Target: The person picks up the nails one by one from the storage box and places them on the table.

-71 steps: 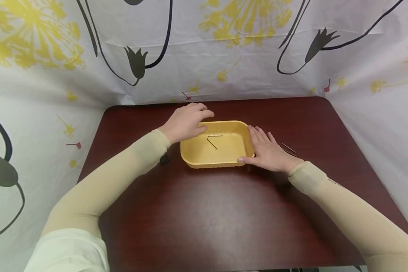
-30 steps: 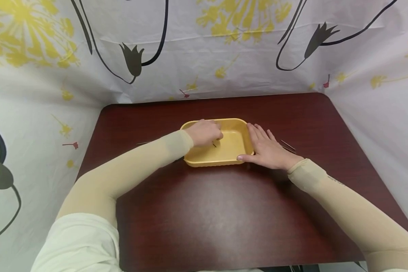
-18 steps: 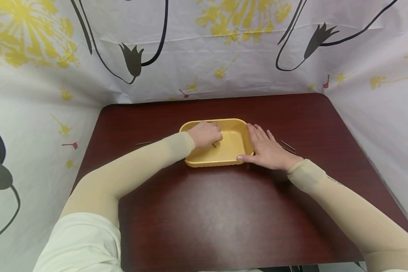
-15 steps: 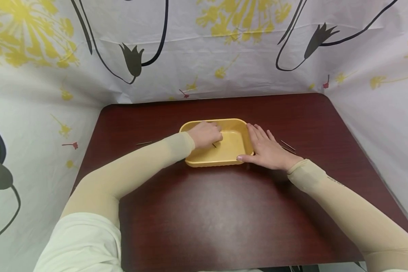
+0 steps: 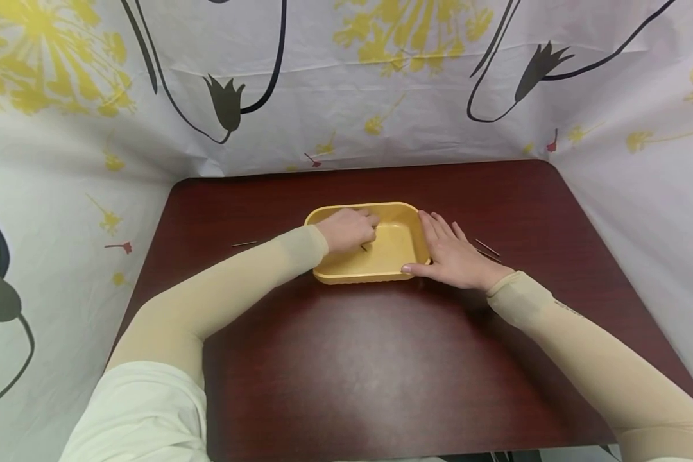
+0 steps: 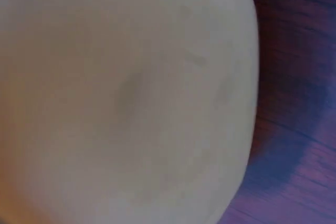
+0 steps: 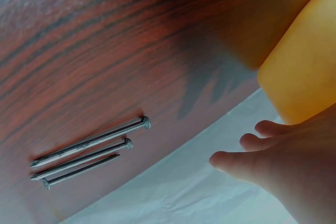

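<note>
A yellow plastic tray (image 5: 358, 278) stands on the table. My left hand (image 5: 346, 230) reaches down into it with fingers bent towards the floor of the tray; its fingertips are hidden, so any grip is unclear. One end of a nail (image 5: 364, 248) pokes out below that hand. My right hand (image 5: 456, 256) rests against the tray's right end, fingers straight, thumb on the near rim. Beyond it in the right wrist view lie several nails (image 7: 89, 148) side by side, outside the tray (image 7: 310, 61). Mostly sleeve (image 6: 131, 98) fills the left wrist view.
The dark red wooden table (image 5: 358, 359) runs up to a patterned cloth (image 5: 323, 83) behind and at both sides. Left of the tray, a thin metal piece (image 5: 245, 244) lies on the table, partly behind the left forearm.
Since the oldest frame, my left hand has come down from above the tray's back left into it, covering most of the two nails there. Lately it barely moves. My right hand stays put.
</note>
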Tool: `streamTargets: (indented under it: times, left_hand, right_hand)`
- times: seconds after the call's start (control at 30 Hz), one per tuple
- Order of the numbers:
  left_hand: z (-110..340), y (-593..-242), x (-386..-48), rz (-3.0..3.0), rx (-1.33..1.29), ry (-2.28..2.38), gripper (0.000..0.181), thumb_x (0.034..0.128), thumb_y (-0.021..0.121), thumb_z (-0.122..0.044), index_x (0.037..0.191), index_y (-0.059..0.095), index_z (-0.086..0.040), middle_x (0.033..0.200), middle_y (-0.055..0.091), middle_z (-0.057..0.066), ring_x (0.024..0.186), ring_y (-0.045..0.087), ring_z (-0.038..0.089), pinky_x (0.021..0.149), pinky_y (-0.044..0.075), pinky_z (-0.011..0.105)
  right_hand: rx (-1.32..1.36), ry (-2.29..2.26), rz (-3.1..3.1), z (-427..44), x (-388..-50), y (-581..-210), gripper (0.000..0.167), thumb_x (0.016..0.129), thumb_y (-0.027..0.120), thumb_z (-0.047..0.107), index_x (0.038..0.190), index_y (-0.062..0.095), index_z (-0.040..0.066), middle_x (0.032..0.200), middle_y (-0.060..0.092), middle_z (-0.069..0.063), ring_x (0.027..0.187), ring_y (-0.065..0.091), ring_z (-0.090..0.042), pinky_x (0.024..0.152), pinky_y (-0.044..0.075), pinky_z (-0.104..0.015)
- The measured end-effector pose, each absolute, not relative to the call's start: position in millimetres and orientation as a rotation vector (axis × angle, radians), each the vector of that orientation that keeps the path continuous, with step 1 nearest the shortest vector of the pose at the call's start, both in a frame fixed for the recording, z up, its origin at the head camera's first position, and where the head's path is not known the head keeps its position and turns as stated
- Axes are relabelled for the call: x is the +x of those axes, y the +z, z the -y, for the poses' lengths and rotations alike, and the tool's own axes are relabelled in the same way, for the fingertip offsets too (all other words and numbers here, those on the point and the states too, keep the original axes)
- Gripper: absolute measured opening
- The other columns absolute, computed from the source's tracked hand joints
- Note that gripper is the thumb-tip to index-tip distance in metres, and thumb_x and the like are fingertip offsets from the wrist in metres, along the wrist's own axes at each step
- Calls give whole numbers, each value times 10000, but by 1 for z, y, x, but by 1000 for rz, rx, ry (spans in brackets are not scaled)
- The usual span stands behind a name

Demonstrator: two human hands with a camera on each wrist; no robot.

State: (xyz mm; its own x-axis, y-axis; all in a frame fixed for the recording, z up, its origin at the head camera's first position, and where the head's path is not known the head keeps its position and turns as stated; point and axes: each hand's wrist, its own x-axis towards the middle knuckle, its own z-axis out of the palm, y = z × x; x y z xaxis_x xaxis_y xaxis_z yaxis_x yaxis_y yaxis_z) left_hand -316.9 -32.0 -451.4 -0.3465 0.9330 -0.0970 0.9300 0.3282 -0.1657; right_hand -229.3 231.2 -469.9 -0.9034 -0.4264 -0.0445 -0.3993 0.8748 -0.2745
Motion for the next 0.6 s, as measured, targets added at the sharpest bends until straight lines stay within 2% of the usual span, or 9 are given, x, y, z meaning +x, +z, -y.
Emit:
streamTargets:
  times: [0.23, 0.33, 0.6]
  left_hand:
    - [32, -456, -320, 2467, -1860, 341, 142, 958, 654, -116, 886, 758, -182, 1156, 572, 52, 996, 563, 242, 767, 508, 354]
    - [31, -455, -320, 2472, -1863, 365, 136, 953, 655, -110, 909, 761, -183, 1206, 566, 63, 1040, 563, 255, 811, 510, 380]
    - [30, -453, -320, 2491, -1876, 354, 60, 924, 691, -154, 928, 748, -172, 1196, 549, 62, 1071, 544, 263, 893, 488, 425]
  right_hand:
    - [-651, -394, -2948, -230, -228, -468, 1221, 829, 501, 831, 1609, -12, 44, 1671, 79, -149, 1526, 66, -346, 1144, 104, -665]
    - [-655, -395, -2949, -230, -228, -468, 1212, 836, 505, 821, 1609, -6, 40, 1670, 86, -152, 1525, 72, -351, 1142, 107, -667]
    - [-655, -402, -2951, -230, -228, -468, 1204, 845, 520, 803, 1607, -2, 31, 1668, 90, -161, 1522, 78, -364, 1137, 111, -673]
